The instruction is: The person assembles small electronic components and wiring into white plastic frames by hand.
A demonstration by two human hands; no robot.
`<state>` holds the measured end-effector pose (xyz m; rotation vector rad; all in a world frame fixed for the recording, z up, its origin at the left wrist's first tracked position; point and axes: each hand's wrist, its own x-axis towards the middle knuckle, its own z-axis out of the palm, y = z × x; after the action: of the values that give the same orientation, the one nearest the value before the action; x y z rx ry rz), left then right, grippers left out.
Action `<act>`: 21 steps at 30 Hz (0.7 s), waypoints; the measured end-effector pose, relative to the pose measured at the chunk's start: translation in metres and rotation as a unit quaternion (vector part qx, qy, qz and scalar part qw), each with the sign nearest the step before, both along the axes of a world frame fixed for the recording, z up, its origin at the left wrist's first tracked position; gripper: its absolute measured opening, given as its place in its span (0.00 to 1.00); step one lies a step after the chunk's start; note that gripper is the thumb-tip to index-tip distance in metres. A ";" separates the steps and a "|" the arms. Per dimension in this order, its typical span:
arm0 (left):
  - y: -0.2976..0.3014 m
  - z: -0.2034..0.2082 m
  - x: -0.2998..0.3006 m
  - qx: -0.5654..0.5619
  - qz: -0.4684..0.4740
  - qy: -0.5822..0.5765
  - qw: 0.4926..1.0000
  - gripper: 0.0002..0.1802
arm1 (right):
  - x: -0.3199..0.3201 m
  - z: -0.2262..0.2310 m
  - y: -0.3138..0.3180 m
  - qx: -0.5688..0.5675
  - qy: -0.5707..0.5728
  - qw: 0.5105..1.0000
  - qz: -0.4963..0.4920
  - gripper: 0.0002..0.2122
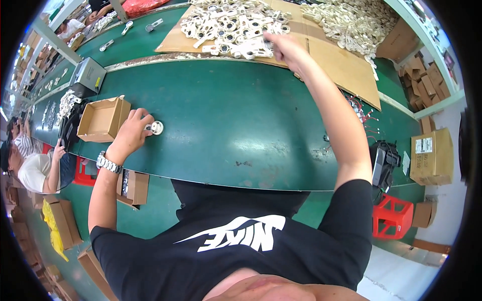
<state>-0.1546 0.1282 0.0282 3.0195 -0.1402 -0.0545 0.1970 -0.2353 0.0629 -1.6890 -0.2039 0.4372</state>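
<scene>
Carton, one, open-topped, on the green workbench, just left of the near hand; looks bare inside. Beyond it, on the green strip behind the bench, three loose white pieces, well apart from one another.

Left hand: fingers closed on the narrow end of one white part, its round head poking out to the right, low over or resting on the bench; cannot tell which. Judged light, stiff, probably moulded plastic; smooth, so a little slippery. Should bear a firm pinch, though a drop might crack or scuff it. Best hold: narrow end between thumb and fingers, round head left free.

Farther right, near pile of similar white pieces on a cardboard sheet: dozens, overlapping, no exact count possible. Right hand reaches to its right edge, index finger forward; whether it grips a piece, cannot tell.

Next, second pile, one heap, too tangled to count. Then one cluster of red-leaded wires, leads uncounted; one black device; one red stool below; one taped carton at far right.
</scene>
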 end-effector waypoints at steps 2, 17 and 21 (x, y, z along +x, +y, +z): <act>-0.004 -0.010 0.013 -0.016 -0.034 -0.024 0.999 0.22 | 0.032 -0.002 0.002 0.105 -0.020 0.994 -0.029 0.13; -0.118 -0.040 0.102 -0.360 0.038 -0.155 0.919 0.21 | -0.074 -0.038 -0.187 -0.395 -0.406 0.818 0.103 0.08; -0.144 -0.044 0.132 -0.377 -0.021 -0.163 0.911 0.16 | -0.124 -0.034 -0.197 -0.615 -0.335 0.703 0.122 0.14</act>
<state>-0.0229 -0.0162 -0.0157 2.2238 -0.1989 0.4074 0.0733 -0.4324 0.0291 -3.1563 -0.8142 0.0629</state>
